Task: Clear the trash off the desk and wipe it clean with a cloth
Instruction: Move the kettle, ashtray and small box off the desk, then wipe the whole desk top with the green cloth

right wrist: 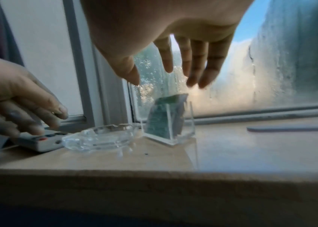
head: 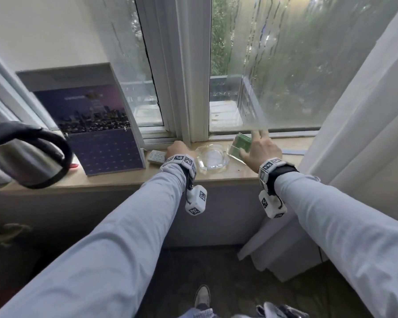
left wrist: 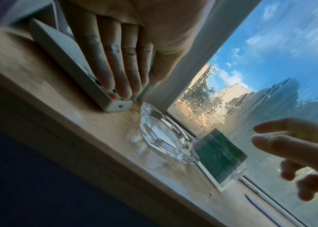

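On the wooden window sill lie a white remote, a clear glass ashtray and a clear plastic holder with green cards, left to right. My left hand rests straight fingers on the remote's button end. My right hand hovers with spread fingers just above the card holder, apart from it. The ashtray sits between both hands. I see no cloth in any view.
A purple desk calendar leans on the window at the left, with a steel kettle in front of it. A white curtain hangs at the right. A thin grey strip lies on the sill's right part.
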A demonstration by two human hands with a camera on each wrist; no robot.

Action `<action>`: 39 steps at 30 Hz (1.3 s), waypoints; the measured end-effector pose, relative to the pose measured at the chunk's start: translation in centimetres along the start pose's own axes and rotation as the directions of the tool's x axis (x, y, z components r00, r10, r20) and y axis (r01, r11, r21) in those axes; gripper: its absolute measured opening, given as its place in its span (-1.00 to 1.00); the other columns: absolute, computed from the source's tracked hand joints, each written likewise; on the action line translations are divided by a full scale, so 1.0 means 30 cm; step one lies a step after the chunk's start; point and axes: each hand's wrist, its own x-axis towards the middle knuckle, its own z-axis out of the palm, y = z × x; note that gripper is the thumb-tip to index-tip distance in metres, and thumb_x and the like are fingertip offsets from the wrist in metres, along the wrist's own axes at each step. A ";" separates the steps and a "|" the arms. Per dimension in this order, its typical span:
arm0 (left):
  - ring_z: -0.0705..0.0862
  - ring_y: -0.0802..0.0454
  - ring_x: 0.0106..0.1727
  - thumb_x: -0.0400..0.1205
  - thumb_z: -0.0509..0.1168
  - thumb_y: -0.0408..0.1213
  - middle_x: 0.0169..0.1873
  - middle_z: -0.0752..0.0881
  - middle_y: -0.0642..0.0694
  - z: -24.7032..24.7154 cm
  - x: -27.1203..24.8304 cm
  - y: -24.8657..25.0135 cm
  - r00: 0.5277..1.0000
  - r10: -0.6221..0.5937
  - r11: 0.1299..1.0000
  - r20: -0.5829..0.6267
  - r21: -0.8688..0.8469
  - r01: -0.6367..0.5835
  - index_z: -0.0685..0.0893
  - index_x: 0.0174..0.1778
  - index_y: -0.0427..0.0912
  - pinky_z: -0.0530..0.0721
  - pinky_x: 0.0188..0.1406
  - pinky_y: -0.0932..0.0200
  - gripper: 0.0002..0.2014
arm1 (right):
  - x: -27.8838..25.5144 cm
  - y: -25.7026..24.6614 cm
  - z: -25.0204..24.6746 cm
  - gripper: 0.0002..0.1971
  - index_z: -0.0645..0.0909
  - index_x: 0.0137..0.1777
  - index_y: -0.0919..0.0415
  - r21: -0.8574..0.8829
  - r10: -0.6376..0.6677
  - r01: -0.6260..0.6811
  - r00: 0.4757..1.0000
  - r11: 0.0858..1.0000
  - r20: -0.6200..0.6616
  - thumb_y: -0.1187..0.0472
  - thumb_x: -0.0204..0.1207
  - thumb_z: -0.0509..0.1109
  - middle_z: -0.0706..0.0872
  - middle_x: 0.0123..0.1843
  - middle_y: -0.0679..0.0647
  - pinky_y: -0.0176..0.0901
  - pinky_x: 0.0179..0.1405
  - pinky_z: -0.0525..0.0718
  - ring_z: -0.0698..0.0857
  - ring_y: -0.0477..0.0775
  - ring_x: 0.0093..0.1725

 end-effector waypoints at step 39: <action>0.71 -0.19 -0.07 0.57 0.36 -0.32 -0.14 0.79 -0.07 -0.633 -2.698 -2.360 0.104 -0.981 0.174 -0.164 -0.504 0.846 0.84 -0.11 0.00 0.72 0.08 0.16 -0.84 | -2.620 -1.867 0.365 -0.69 0.72 0.21 0.17 0.430 -0.739 0.898 -0.352 -0.094 0.574 0.22 0.55 0.26 0.79 0.14 0.20 0.07 0.16 0.75 0.75 0.25 0.13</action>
